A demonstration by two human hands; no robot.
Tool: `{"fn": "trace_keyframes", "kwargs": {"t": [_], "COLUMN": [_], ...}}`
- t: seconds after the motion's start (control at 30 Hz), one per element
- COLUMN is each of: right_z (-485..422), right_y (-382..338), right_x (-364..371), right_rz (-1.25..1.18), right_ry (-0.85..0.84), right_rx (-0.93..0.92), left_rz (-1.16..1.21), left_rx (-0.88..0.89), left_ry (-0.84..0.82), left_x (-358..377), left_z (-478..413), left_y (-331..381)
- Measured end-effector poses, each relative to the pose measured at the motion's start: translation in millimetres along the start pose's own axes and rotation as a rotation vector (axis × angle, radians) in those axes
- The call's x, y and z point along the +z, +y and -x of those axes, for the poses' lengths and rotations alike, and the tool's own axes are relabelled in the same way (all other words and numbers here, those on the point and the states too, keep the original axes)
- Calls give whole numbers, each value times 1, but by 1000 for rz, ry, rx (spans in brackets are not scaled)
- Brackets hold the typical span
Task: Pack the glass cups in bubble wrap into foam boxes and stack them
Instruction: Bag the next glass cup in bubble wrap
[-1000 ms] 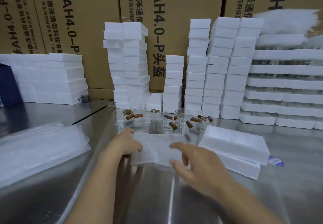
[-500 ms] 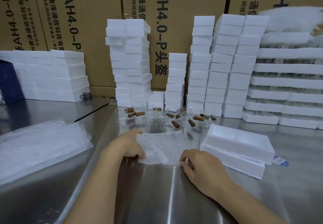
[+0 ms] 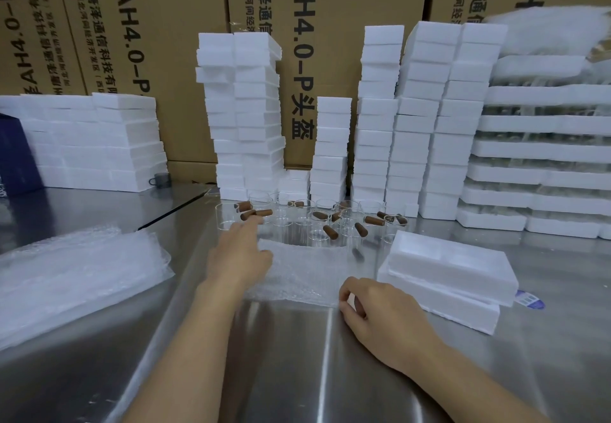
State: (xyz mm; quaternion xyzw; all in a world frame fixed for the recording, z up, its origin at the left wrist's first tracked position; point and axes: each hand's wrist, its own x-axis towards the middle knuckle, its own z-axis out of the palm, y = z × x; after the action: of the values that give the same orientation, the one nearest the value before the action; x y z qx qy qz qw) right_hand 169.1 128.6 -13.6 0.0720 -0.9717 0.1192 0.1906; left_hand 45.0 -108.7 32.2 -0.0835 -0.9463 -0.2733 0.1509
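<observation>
Table (image 3: pixel 297 373) is brushed stainless metal, smooth and shiny with streaky reflections. Bubble wrap sheet (image 3: pixel 304 270) and bubble wrap pile (image 3: pixel 76 274) are clear plastic, bumpy and faintly glossy; glass cups (image 3: pixel 228 217) are clear smooth glass with brown matt handles (image 3: pixel 330 231), wood-like. Foam boxes (image 3: pixel 449 270) and foam stacks (image 3: pixel 254 108) are white matt grainy polystyrene; cartons (image 3: pixel 185 42) are matt brown printed cardboard.

Head view: I look forward and down, wide-angle, from close above the steel table (image 3: pixel 297 376), with my left hand (image 3: pixel 238 257), right hand (image 3: pixel 386 320) and the bubble wrap sheet (image 3: pixel 304 274) nearest, facing the foam box stacks (image 3: pixel 426 125) and cartons (image 3: pixel 172 26) beyond.
</observation>
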Motion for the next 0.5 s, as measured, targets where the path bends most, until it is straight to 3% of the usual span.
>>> {"fn": "trace_keyframes", "kwargs": {"t": [0.13,0.27,0.5], "right_z": [-2,-41,-141], "right_y": [-9,-21,-17], "right_x": [0,1,18], "right_rz": [-58,-65,193], "right_ry": [155,259,62], "right_rx": [23,7,167], "left_rz": [41,-17,-172], "left_rx": [291,393,421], "left_ry": [-96,-298,-364], "left_x": [34,58,77], "left_z": [15,23,24], "left_y": [36,56,53]}}
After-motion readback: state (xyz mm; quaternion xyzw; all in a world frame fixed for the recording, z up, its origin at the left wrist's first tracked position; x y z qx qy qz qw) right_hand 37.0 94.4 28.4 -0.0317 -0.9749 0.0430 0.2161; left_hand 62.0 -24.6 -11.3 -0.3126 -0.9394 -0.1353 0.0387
